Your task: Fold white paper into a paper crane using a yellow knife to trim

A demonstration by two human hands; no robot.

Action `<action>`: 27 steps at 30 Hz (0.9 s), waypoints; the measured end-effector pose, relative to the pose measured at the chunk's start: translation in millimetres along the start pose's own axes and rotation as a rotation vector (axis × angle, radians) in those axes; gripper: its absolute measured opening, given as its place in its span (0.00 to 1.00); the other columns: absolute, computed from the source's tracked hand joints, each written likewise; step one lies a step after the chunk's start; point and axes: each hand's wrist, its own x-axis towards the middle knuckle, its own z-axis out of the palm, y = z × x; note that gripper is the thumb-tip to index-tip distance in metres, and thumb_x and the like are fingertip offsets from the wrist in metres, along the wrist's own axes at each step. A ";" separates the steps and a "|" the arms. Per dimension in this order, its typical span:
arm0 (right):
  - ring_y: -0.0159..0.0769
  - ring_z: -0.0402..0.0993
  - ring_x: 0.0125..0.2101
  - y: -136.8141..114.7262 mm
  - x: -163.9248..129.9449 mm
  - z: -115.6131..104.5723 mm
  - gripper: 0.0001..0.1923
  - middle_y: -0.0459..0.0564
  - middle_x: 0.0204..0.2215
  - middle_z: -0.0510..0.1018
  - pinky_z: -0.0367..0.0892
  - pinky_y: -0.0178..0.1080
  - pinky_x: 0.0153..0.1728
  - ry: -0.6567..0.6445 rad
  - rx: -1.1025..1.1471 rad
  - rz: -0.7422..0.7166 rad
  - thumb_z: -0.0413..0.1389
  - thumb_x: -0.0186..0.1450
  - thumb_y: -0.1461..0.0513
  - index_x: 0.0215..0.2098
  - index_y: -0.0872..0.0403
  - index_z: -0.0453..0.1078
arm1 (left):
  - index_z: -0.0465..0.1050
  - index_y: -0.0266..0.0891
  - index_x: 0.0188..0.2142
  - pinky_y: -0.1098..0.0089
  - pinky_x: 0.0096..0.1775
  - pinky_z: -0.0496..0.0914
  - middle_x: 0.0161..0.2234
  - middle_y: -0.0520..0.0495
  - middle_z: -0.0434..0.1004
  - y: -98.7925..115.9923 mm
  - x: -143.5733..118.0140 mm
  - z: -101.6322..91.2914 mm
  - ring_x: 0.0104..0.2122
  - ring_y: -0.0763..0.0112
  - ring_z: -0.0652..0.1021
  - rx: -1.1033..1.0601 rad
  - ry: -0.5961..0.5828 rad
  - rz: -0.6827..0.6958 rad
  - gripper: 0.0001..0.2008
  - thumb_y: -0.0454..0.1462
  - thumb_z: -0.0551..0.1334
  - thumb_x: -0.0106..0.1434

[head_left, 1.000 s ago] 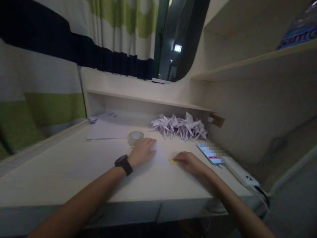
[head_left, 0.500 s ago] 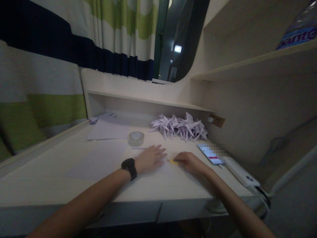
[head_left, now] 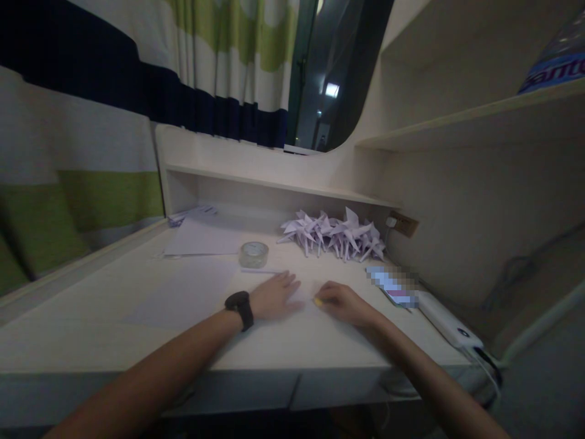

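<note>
My left hand (head_left: 276, 297), with a black watch on its wrist, lies flat with fingers spread over the desk. Between my hands, a faint white sheet of paper (head_left: 309, 292) shows against the pale surface; its edges are hard to make out. My right hand (head_left: 343, 303) is closed around a small yellow utility knife (head_left: 319, 301), mostly hidden by the fingers. A thin white paper stick (head_left: 260, 271) lies just beyond my left hand. Behind that stick sits a roll of clear tape (head_left: 253, 255).
Several white paper pinwheels (head_left: 336, 233) are heaped at the back. White sheets (head_left: 205, 235) are stacked at back left, and another sheet (head_left: 183, 296) lies nearer. On the right are a phone (head_left: 392, 286) and a white power strip (head_left: 450, 320). A bottle (head_left: 555, 67) stands on the upper shelf.
The yellow knife has turned and shows less beyond my right fingers. My left hand has drawn slightly left, uncovering more of the paper stick. The view has shifted slightly.
</note>
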 end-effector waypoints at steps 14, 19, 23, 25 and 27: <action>0.36 0.71 0.35 -5.0 -0.1 -10.0 0.08 0.52 0.34 0.75 0.64 0.34 0.37 -0.028 -0.054 0.019 0.54 0.64 0.63 0.36 0.55 0.76 | 0.69 0.31 0.53 0.52 0.56 0.57 0.56 0.29 0.67 -2.0 -2.8 -8.8 0.59 0.46 0.63 0.110 0.109 -0.181 0.39 0.61 0.44 0.62; 0.37 0.72 0.35 -3.6 0.0 -5.1 0.09 0.52 0.35 0.76 0.64 0.35 0.37 0.005 -0.069 0.044 0.54 0.65 0.61 0.37 0.54 0.77 | 0.60 0.43 0.60 0.55 0.59 0.53 0.63 0.42 0.58 -1.4 -2.4 -4.7 0.62 0.55 0.59 0.044 0.088 0.019 0.29 0.53 0.43 0.68; 0.37 0.72 0.35 -3.6 -0.2 0.9 0.10 0.52 0.35 0.76 0.64 0.35 0.38 0.022 -0.090 0.043 0.54 0.65 0.61 0.40 0.53 0.77 | 0.56 0.47 0.63 0.53 0.59 0.51 0.64 0.45 0.56 -3.4 0.1 3.4 0.62 0.54 0.58 -0.001 0.023 0.014 0.27 0.51 0.39 0.70; 0.37 0.71 0.35 -4.2 -0.2 1.7 0.10 0.53 0.35 0.76 0.64 0.35 0.38 0.018 -0.097 0.037 0.54 0.65 0.62 0.40 0.54 0.77 | 0.56 0.46 0.63 0.51 0.58 0.50 0.64 0.43 0.55 -4.3 0.8 5.3 0.62 0.51 0.58 -0.002 0.015 0.002 0.28 0.52 0.38 0.70; 0.36 0.71 0.35 -5.6 -0.5 0.6 0.10 0.53 0.35 0.76 0.64 0.35 0.38 0.015 -0.103 0.037 0.54 0.65 0.62 0.39 0.54 0.77 | 0.56 0.46 0.63 0.51 0.58 0.50 0.64 0.43 0.55 -4.7 1.0 5.4 0.62 0.50 0.58 0.001 0.009 0.004 0.29 0.52 0.38 0.69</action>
